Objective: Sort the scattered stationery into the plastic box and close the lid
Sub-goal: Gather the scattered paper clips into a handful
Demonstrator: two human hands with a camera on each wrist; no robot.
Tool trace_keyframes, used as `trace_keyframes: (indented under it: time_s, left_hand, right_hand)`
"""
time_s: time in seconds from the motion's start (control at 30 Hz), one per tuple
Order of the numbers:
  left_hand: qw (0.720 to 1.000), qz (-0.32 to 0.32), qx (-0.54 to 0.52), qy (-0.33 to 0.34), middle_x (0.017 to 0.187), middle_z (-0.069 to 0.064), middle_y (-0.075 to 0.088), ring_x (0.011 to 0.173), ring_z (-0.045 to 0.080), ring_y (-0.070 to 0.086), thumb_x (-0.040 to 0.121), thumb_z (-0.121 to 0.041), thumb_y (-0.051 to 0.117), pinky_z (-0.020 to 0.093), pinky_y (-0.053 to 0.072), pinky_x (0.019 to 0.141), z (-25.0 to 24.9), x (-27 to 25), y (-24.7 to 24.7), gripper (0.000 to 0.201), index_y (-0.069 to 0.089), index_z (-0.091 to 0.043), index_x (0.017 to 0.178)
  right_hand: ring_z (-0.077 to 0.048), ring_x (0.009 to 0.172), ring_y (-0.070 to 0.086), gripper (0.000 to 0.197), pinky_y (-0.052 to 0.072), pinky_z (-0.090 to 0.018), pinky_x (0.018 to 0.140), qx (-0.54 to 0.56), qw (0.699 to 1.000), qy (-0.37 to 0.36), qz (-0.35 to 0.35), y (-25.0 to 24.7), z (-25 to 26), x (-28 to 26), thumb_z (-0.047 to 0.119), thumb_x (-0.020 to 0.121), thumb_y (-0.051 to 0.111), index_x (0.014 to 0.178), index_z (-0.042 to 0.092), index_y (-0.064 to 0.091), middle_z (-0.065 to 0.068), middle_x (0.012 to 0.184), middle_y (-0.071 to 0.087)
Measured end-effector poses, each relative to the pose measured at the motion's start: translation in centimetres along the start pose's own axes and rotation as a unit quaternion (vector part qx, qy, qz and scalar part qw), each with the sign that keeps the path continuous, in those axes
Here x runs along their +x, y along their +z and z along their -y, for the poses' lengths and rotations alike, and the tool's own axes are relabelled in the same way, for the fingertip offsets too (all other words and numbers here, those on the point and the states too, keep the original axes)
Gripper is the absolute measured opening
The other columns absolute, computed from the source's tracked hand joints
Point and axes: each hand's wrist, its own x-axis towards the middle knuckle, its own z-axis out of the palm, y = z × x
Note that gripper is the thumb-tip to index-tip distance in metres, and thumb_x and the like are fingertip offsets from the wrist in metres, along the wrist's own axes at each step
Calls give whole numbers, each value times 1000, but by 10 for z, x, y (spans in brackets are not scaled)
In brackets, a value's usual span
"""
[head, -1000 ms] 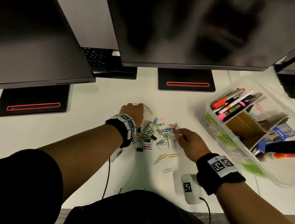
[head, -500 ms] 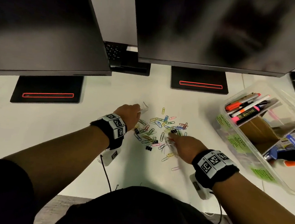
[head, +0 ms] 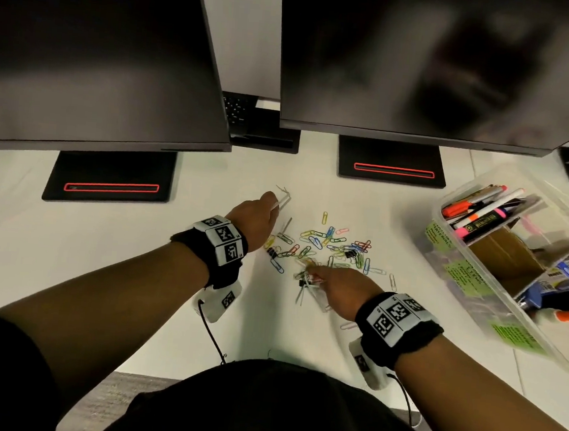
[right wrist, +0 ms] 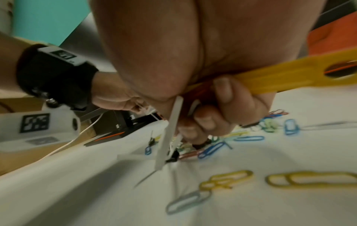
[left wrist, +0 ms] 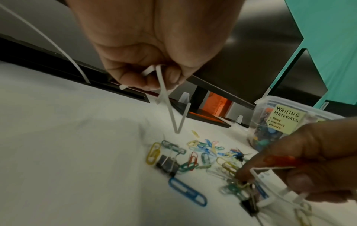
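Observation:
Colourful paper clips (head: 328,246) and small black binder clips (left wrist: 167,164) lie scattered on the white desk. My left hand (head: 274,205) is at the pile's far left and pinches bent white plastic ties (left wrist: 173,117) just above the desk. My right hand (head: 309,269) reaches into the near side of the pile. Its curled fingers hold more white ties (right wrist: 170,133) and a flat yellow strip (right wrist: 280,76) while the fingertips touch the clips. The clear plastic box (head: 476,290) stands open at the right with markers, a cardboard divider and green labels.
Two dark monitors (head: 410,54) overhang the back of the desk on black stands (head: 391,162). A keyboard (head: 237,111) sits between them. The desk's front edge (head: 159,376) runs close to my body. Loose clips (head: 392,281) lie between the pile and the box.
My right hand has slid toward the near left part of the pile and gathered clips. The left hand has drawn back to the pile's far left with the white ties.

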Motion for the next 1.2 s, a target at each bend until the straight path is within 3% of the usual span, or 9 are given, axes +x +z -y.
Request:
trace_keyframes:
  time_s: [0.23,0.37,0.5,0.63,0.77,0.83,0.93,1.07,1.2]
  left_hand:
    - [982,17,-187,15,85,8,45,69,14,39,100,-13,30,26,35,70,-33,4,-8,11,36,-9,92]
    - [975,42,-218,14,72,-4,42,77,21,39,99,-11,32,30,35,75,-47,12,-5,23,35,-20,78]
    - [971,69,-226,23,66,-3,43,74,24,41,99,-15,34,33,36,72,-79,18,-9,24,36,-21,76]
    - [976,70,-180,105,69,0,45,67,22,40,97,-17,35,31,35,66,-134,23,-19,24,35,-24,74]
    - [974,74,-141,160,76,6,53,67,22,46,99,-23,35,31,37,64,-193,26,-17,16,40,-17,85]
    - [972,80,-115,187,87,15,58,78,31,53,99,-24,35,37,43,72,-217,28,-9,15,43,-12,96]
    - [969,84,-79,217,84,7,48,77,29,47,99,-22,34,32,36,68,-247,33,5,12,39,-12,96]
    - [968,89,-69,222,86,8,51,78,30,52,100,-25,33,31,38,66,-280,43,20,23,43,-8,112]
    - [971,79,-54,218,80,9,51,70,27,48,101,-24,31,29,34,62,-307,55,31,23,42,-8,114]
  right_hand:
    - [-25,127,49,42,38,-27,99,86,992,56,-79,-7,-24,-17,16,100,36,141,23,40,-6,141,51]
    - [-26,124,51,41,39,-26,97,111,987,64,-92,-7,-28,-27,14,98,39,139,20,44,-9,138,54]
    - [-28,116,56,38,42,-27,91,118,978,80,-150,-34,-32,-47,11,98,39,134,16,48,-11,130,59]
    - [-24,111,60,30,45,-28,94,211,930,115,-277,-83,-47,-78,12,98,41,121,10,60,-8,121,64]
    - [-21,70,54,24,35,-24,65,273,875,191,-350,-123,-88,-111,16,99,42,82,11,58,-5,77,58]
    - [-27,80,56,24,36,-24,68,288,850,241,-369,-134,-119,-122,17,98,44,92,6,64,-14,86,62]
    - [-31,89,58,28,41,-31,76,293,834,301,-357,-143,-161,-128,16,96,47,101,-4,66,-25,106,67]
    - [-38,105,60,32,46,-36,88,252,856,344,-294,-149,-199,-126,17,96,49,107,-9,65,-26,113,65]
    - [-30,83,60,29,48,-32,78,275,858,350,-258,-153,-221,-118,18,94,52,101,-6,66,-22,100,68]
